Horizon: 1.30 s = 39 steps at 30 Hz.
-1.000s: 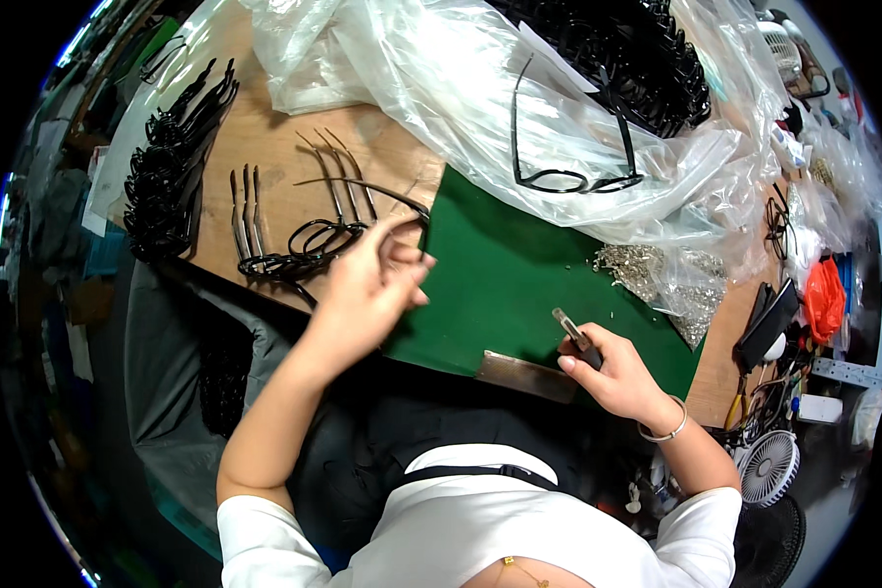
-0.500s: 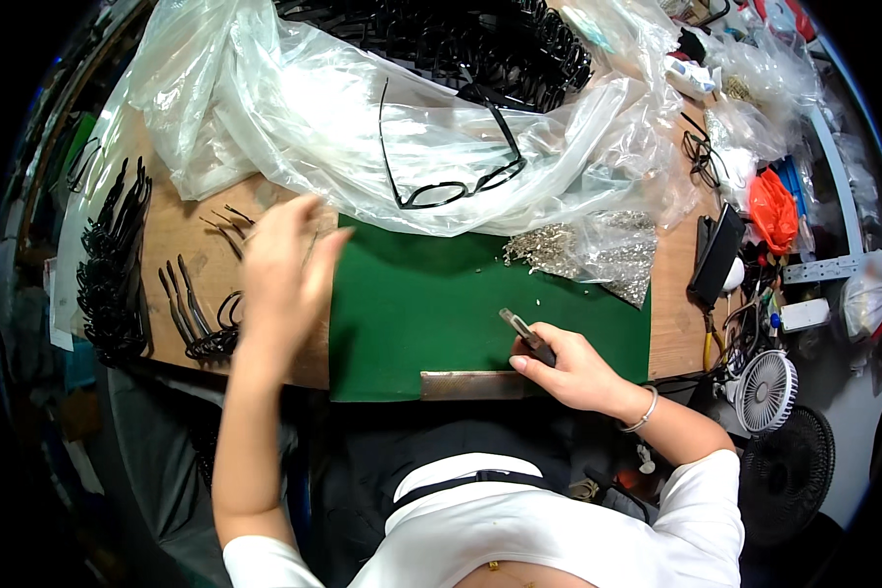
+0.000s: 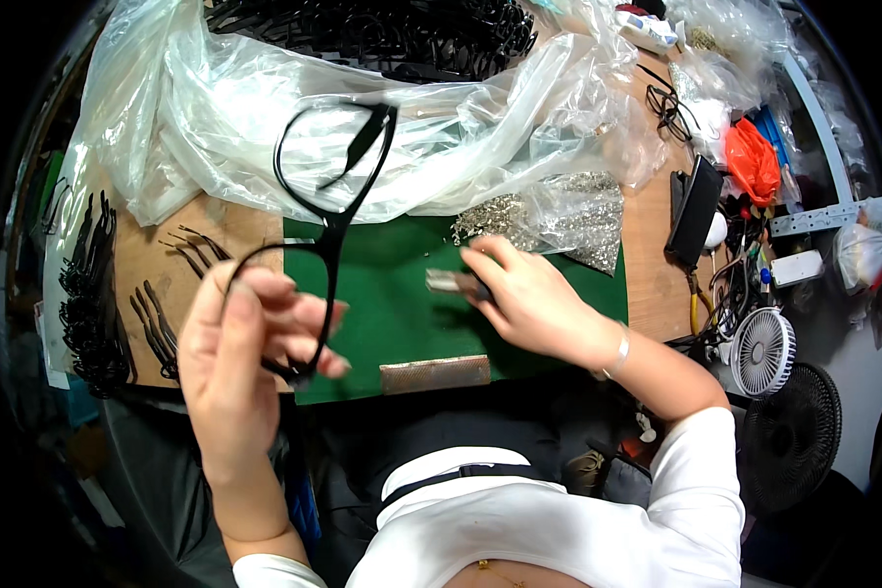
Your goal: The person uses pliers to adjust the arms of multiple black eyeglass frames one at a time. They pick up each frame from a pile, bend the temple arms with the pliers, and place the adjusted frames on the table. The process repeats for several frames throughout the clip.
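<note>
A black glasses frame (image 3: 337, 220) is held tilted up lengthwise in my left hand (image 3: 227, 363), whose fingers curl around its lower rim over the table's left part. My right hand (image 3: 529, 299), above a green mat (image 3: 382, 304), grips a small dark tool (image 3: 451, 280) with a metal end. Small shiny metal parts (image 3: 490, 223) lie by a clear bag at the mat's back right. Several black temple arms (image 3: 155, 328) rest on the wood at left, partly behind my left hand. A metal strip (image 3: 434, 374) sits at the mat's front edge.
Crumpled clear plastic (image 3: 206, 118) spans the back, with a heap of black frames (image 3: 372, 34) above it. A row of black frames (image 3: 93, 314) lines the left. At right are a black phone-like object (image 3: 694, 208), an orange bag (image 3: 752, 160), pliers (image 3: 698, 314) and two fans (image 3: 762, 351).
My left hand has moved down-left and now holds up a frame. The pair that lay on the plastic is no longer there. My right hand has risen slightly. The head view has shifted.
</note>
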Available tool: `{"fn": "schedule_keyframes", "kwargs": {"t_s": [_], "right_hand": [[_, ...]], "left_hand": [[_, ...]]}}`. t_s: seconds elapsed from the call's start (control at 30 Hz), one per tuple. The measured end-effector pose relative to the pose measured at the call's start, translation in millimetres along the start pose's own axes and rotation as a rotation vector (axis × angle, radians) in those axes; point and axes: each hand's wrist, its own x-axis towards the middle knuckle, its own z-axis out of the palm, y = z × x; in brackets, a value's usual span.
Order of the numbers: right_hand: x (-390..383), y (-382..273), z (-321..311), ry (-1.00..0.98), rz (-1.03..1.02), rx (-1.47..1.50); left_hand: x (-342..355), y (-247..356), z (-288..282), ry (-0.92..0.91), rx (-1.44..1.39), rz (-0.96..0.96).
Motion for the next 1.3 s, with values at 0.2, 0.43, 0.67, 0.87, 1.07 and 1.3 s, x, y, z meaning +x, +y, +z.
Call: {"fn": "schedule_keyframes", "kwargs": {"t_s": [0.2, 0.43, 0.67, 0.87, 1.07, 1.3], "right_hand": [[-1, -5, 21, -0.025, 0.006, -0.275], [-6, -8, -5, -0.060, 0.145, 0.042], [10, 13, 33, 0.011, 0.290, 0.152], [12, 10, 34, -0.024, 0.206, 0.074], [9, 10, 29, -0.080, 0.192, 0.041], [12, 10, 35, 0.006, 0.137, -0.006]], "left_hand": [[-56, -45, 1, 0.075, 0.065, -0.038], [-68, -81, 3, 0.073, 0.231, -0.016], [-59, -83, 8, -0.038, 0.083, 0.040], [-60, -89, 8, -0.087, 0.278, 0.090], [-58, -93, 11, -0.084, 0.226, 0.085], [-50, -97, 20, -0.032, 0.249, 0.085]]}}
